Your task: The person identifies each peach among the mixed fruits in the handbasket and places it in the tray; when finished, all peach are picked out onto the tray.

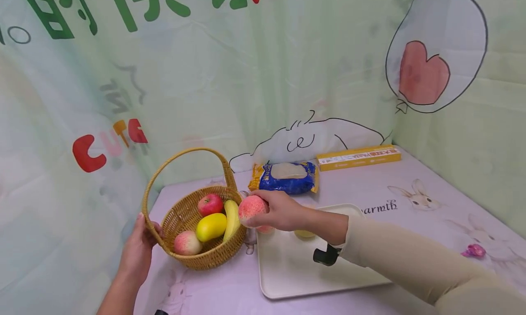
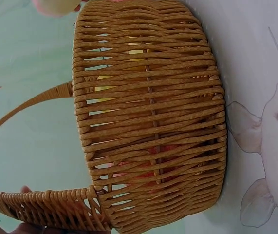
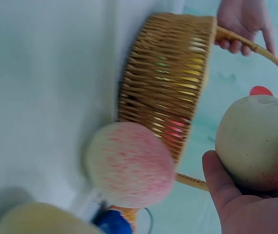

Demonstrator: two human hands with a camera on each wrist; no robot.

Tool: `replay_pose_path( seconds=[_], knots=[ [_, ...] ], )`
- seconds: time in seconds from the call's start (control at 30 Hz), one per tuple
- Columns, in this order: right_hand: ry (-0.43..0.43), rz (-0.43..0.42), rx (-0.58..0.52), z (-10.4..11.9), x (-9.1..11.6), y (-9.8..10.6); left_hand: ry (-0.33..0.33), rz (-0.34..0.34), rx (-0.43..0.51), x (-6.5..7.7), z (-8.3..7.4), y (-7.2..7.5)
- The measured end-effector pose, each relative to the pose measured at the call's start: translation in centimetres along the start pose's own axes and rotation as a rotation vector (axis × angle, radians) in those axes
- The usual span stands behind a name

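My left hand (image 1: 137,255) grips the handle of a wicker basket (image 1: 205,260) near its base, at the left of the head view. Inside the basket are a red apple (image 1: 211,204), a yellow mango (image 1: 211,227), a banana (image 1: 232,219) and a pink-white peach (image 1: 187,243). My right hand (image 1: 283,211) holds another peach (image 1: 251,208) between thumb and fingers, close by the basket's right rim. Below that hand, a further peach (image 3: 131,165) and a pale yellow fruit (image 3: 41,222) lie on the cream tray (image 1: 296,278), partly hidden by the hand in the head view.
Behind the tray lies a blue and orange packet (image 1: 283,180). A long yellow box (image 1: 359,159) sits at the back right, against the printed curtain (image 1: 349,77). The tray's left edge stands right beside the basket. My right forearm (image 1: 394,246) crosses over the tray.
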State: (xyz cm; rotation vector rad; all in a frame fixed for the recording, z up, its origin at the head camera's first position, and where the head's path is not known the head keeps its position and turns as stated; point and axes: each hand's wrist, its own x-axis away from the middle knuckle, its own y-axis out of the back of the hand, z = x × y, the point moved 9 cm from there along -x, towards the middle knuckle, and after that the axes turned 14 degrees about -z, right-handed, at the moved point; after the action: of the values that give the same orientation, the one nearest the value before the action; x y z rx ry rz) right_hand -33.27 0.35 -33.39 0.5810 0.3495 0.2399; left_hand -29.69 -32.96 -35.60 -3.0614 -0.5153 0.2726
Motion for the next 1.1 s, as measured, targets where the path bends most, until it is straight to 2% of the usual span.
replay_pose_path(
  seconds=[0.2,0.43,0.73,0.97,1.1],
  knots=[
    [0.053,0.063,0.056,-1.9,2.4,-0.8,0.013,-0.020,-0.039,0.1,0.0,0.2],
    [0.096,0.124,0.165,-3.3,4.4,-1.4,0.016,-0.023,-0.025,0.2,-0.1,0.1],
    [0.084,0.161,0.240,-4.2,5.1,-2.2,0.008,-0.017,-0.004,0.2,-0.1,-0.1],
    [0.107,0.168,0.256,-3.3,4.9,-1.5,-0.014,-0.023,-0.025,0.2,-0.2,0.1],
    [0.069,0.169,0.233,-3.2,5.0,-1.1,-0.010,-0.021,-0.026,0.2,-0.1,0.1]
  ],
)
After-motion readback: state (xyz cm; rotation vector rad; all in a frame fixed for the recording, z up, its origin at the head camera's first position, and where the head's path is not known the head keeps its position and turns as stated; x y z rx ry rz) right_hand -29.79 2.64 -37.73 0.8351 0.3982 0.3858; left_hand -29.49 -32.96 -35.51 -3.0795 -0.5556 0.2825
